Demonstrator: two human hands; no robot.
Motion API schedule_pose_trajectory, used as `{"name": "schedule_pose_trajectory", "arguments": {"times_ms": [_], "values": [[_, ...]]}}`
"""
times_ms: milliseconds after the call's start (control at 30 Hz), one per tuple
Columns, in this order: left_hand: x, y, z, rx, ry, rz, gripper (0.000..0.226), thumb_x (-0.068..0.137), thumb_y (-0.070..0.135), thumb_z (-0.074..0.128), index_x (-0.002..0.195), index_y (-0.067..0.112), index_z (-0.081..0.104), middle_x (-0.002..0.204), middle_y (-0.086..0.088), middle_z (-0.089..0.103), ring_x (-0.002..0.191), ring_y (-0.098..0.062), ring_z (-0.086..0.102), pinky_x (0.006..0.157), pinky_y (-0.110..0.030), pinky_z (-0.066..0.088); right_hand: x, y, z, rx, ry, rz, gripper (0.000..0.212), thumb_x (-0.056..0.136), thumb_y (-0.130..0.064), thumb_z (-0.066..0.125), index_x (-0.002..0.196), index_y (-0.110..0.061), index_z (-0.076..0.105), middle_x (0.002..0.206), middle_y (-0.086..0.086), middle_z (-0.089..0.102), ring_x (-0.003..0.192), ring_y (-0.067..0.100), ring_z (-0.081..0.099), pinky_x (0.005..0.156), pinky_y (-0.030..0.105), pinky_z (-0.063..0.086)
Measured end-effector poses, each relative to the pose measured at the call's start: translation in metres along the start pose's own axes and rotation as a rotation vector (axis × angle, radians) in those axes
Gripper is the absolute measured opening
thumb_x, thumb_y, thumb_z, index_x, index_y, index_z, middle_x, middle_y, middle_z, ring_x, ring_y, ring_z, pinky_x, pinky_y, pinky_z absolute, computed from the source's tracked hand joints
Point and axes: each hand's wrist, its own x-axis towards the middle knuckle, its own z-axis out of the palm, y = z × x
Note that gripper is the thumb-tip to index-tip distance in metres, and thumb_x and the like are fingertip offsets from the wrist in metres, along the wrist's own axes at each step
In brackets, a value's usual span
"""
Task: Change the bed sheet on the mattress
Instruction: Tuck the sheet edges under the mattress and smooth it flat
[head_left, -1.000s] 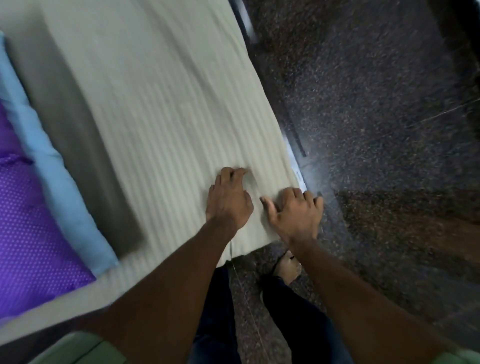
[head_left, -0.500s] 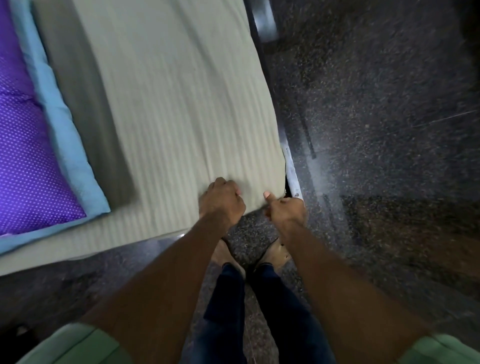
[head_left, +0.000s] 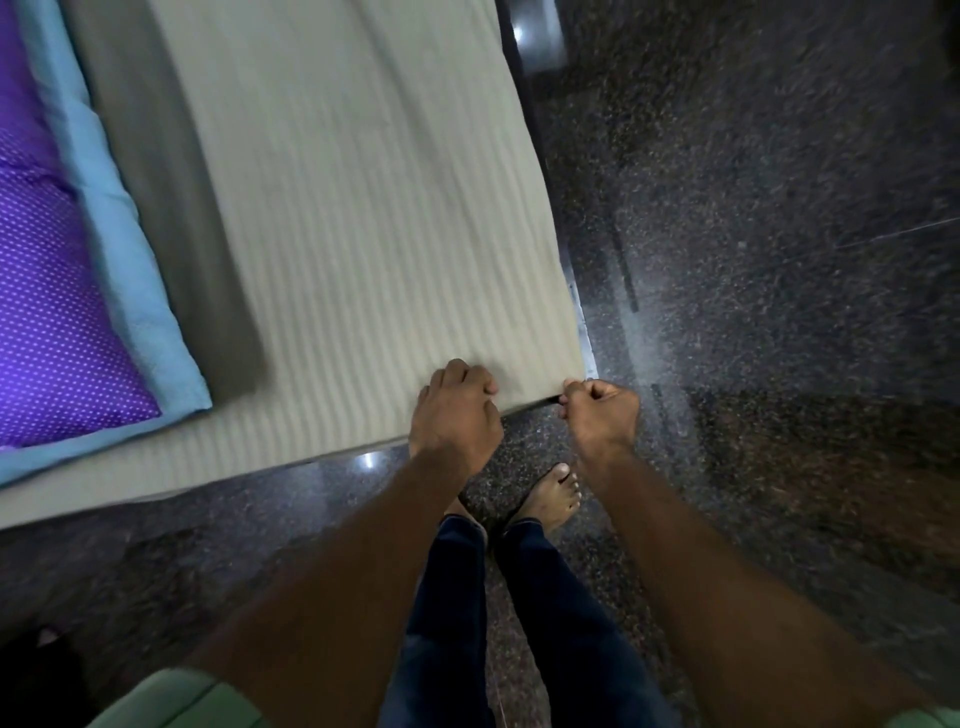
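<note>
A pale beige ribbed bed sheet (head_left: 363, 218) covers the mattress, which fills the upper left of the head view. Its near right corner lies just in front of me. My left hand (head_left: 454, 413) grips the sheet's near edge with curled fingers. A little to its right, my right hand (head_left: 600, 413) pinches the very corner of the sheet, fingers curled into a fist. Both forearms reach forward from the bottom of the frame.
A purple dotted cushion with a light blue border (head_left: 62, 291) lies on the bed at the left. Dark speckled stone floor (head_left: 753, 260) surrounds the bed on the right and in front. My bare feet (head_left: 553, 493) stand close to the bed corner.
Both hands have slid back from lying flat on the sheet to its near corner, and their fingers have curled onto the edge. The camera has drawn back from the bed.
</note>
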Motion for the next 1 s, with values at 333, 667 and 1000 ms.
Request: {"name": "schedule_pose_trajectory", "arguments": {"times_ms": [333,667,1000], "values": [[0.013,0.029,0.012,-0.032,0.069,0.072,0.034,0.088,0.020,0.061,0.122,0.020,0.060,0.120,-0.003,0.052,0.112,-0.024,0.053,0.096,-0.042,0.047,0.027,-0.043,-0.019,-0.790,-0.096,-0.289,0.025,0.064,-0.041,0.071,0.071,-0.017,0.072,0.075,0.007,0.071,0.079,0.031,0.071,0.075,0.035,0.059],[0.045,0.066,0.025,-0.080,0.285,-0.102,0.052,0.078,0.033,0.069,0.126,0.021,0.051,0.134,-0.003,0.044,0.124,-0.026,0.044,0.102,-0.042,0.043,0.076,-0.071,-0.004,-0.902,-0.250,-0.469,0.051,0.073,-0.037,0.075,0.114,-0.016,0.053,0.124,0.009,0.052,0.119,0.033,0.050,0.091,0.046,0.051],[0.094,0.096,0.017,-0.107,0.226,-0.503,0.071,0.063,0.054,0.082,0.116,0.031,0.039,0.130,-0.001,0.035,0.113,-0.030,0.042,0.085,-0.050,0.041,0.101,-0.129,-0.009,-0.726,-0.497,-0.586,0.103,0.069,-0.032,0.087,0.153,-0.024,0.030,0.144,0.001,0.044,0.127,0.023,0.050,0.102,0.043,0.049]]}}
